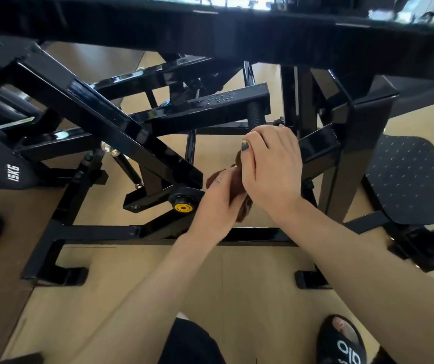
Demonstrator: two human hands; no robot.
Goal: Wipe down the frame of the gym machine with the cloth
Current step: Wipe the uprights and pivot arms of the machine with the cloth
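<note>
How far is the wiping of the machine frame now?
Nothing shows as finished. In hand: both the left hand and right hand grip the brown cloth, off the frame. Left: droplets sit on the upper bar, unwiped.

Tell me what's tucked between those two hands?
A brown cloth, bunched up, gripped by the left hand and the right hand. Most of it is covered by fingers, so its full shape cannot be seen.

left hand (217,206) + right hand (273,169): both hold brown cloth (239,185) | black frame (121,127) behind
</note>
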